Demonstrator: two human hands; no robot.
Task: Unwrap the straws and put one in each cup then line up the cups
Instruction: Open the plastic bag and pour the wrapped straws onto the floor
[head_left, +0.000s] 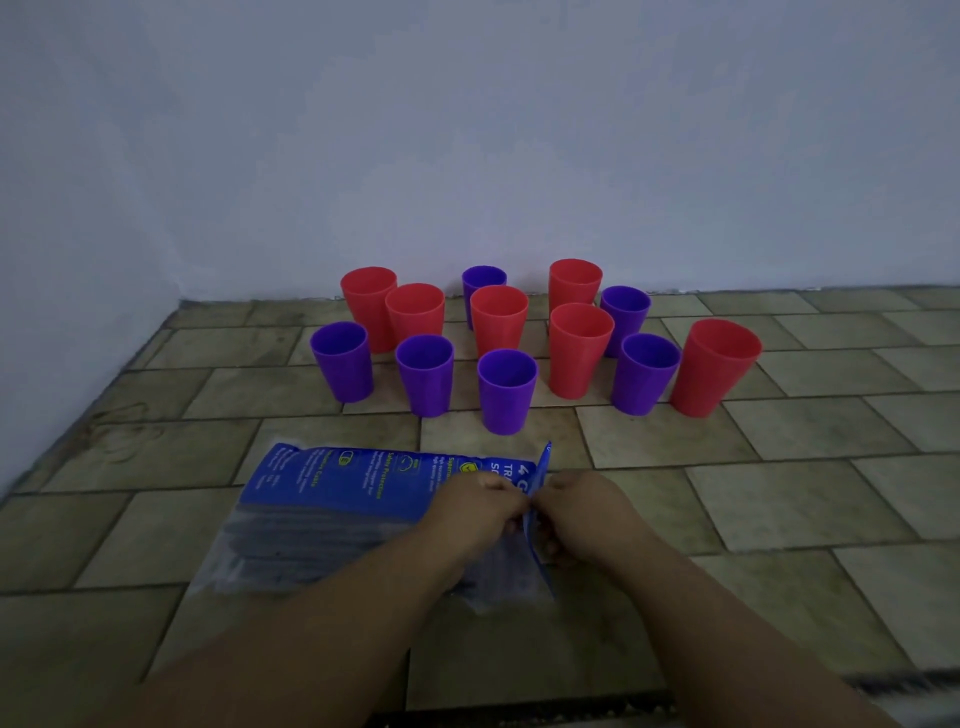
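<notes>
My left hand (480, 512) and right hand (582, 512) both pinch blue packet (332, 499) edge, lower centre; cups (506, 389) clustered above, mid-frame.

A pale, bluish-white back wall (519, 130) filled the upper half of the view. A side wall (62, 286) of the same colour stood on the left, and the two met in a corner at the far left of the floor. The floor (779, 493) showed rectangular tiles in dull tan and olive-grey, laid in staggered rows with dark joints between them. A thin, dark, uneven seam ran along the foot of the back wall. On the left tiles lay a faint ring-shaped stain (119, 441). The light was dim, cool and even. A dark strip (904, 686) crossed the bottom right corner, perhaps the floor covering's edge; it was too blurred to tell.
</notes>
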